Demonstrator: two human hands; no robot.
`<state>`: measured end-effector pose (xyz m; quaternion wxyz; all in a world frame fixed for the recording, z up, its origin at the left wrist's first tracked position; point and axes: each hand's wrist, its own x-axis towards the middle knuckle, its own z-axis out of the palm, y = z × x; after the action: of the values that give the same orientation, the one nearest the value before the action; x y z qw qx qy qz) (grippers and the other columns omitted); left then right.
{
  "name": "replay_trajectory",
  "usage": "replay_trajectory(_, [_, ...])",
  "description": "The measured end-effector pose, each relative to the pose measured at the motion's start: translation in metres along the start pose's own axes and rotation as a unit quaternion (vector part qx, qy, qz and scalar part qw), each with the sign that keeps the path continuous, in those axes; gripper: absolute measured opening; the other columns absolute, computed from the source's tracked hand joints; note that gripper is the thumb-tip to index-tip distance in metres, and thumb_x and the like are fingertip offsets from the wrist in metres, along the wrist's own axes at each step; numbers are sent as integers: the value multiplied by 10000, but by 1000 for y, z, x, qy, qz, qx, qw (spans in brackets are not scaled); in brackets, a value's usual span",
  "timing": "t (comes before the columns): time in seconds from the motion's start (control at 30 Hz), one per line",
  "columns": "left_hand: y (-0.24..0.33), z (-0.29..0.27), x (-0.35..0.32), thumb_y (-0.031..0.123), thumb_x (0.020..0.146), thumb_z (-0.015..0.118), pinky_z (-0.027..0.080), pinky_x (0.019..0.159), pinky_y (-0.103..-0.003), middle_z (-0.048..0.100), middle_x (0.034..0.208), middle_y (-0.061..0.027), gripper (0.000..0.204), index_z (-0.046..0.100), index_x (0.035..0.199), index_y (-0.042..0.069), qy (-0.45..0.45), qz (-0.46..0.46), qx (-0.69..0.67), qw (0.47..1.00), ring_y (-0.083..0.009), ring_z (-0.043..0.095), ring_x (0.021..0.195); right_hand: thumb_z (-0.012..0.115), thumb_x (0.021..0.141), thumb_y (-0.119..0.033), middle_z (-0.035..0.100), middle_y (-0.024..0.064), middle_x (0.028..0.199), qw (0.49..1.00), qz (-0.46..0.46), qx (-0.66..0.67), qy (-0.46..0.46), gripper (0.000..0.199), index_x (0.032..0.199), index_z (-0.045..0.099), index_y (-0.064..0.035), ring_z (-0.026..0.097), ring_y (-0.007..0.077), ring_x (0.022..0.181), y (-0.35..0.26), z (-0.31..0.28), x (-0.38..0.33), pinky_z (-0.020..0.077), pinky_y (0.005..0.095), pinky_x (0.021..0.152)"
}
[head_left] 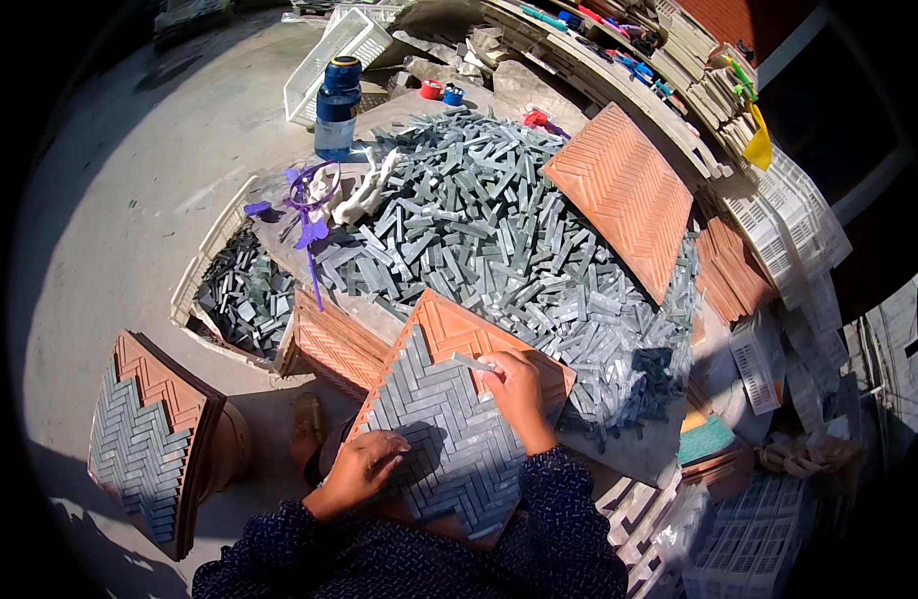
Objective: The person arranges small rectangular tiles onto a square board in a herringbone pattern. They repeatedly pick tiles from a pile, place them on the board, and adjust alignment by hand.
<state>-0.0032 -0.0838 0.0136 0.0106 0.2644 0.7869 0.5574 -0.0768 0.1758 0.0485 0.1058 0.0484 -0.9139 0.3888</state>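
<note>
A terracotta-coloured grooved tray (452,331) lies tilted in front of me, mostly filled with grey strip tiles (434,427) in a herringbone pattern. Orange grooves show along its far and right part. My right hand (516,394) pinches one grey strip tile (473,361) just over the border between filled and bare grooves. Above the tray's left side is my left hand (364,469), its fingers curled in; whatever they may hold is hidden. Beyond the tray spreads a large heap of loose grey strip tiles (479,220).
At left stands a stack of trays, its top one part-tiled (139,439). A crate (191,290) holds darker strips. A bare orange tray (623,195) leans on the heap's right. A blue bottle (336,110), white gloves (369,188) and purple ribbon (307,215) lie around the far left.
</note>
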Motion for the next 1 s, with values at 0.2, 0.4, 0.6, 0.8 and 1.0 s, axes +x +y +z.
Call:
replay_trajectory(0.2, [-6, -8, -15, -19, 761, 634, 505, 783, -346, 643, 936, -125, 179, 635, 930, 40, 30, -28, -8, 999, -289, 631, 890, 642, 712, 41, 599, 143, 964, 987, -104, -106, -59, 236, 943, 625, -5, 594, 331, 873, 2, 0, 30, 483, 362, 748])
replay_trajectory(0.4, [-10, -10, -17, -23, 764, 632, 506, 779, -339, 643, 932, -126, 163, 636, 917, 34, 32, -38, 1, 999, -281, 633, 884, 613, 738, 19, 586, 143, 959, 987, -126, -73, -69, 197, 933, 610, -6, 578, 345, 879, 0, 13, 33, 476, 386, 727])
replay_trajectory(0.6, [-9, -7, -16, -20, 768, 631, 507, 768, -336, 645, 929, -127, 151, 634, 910, 31, 24, -32, 2, 999, -278, 634, 878, 581, 764, 11, 587, 142, 911, 986, -142, -55, -60, 167, 926, 617, -11, 581, 337, 855, 8, 20, 34, 470, 389, 720])
replay_trajectory(0.8, [-9, -3, -15, -15, 767, 632, 507, 763, -335, 649, 911, -125, 145, 631, 907, 26, 12, -31, -6, 999, -277, 635, 871, 544, 795, -30, 578, 115, 896, 982, -152, -102, -53, 144, 920, 616, -17, 579, 325, 828, 13, 27, 30, 466, 386, 711])
replay_trajectory(1.0, [-4, -2, -14, -15, 764, 632, 507, 754, -335, 649, 908, -125, 144, 631, 902, 26, 5, -32, -9, 999, -278, 637, 857, 563, 793, -15, 570, 124, 924, 970, -194, -139, -37, 167, 957, 589, -13, 575, 328, 849, 11, 8, 35, 471, 379, 718])
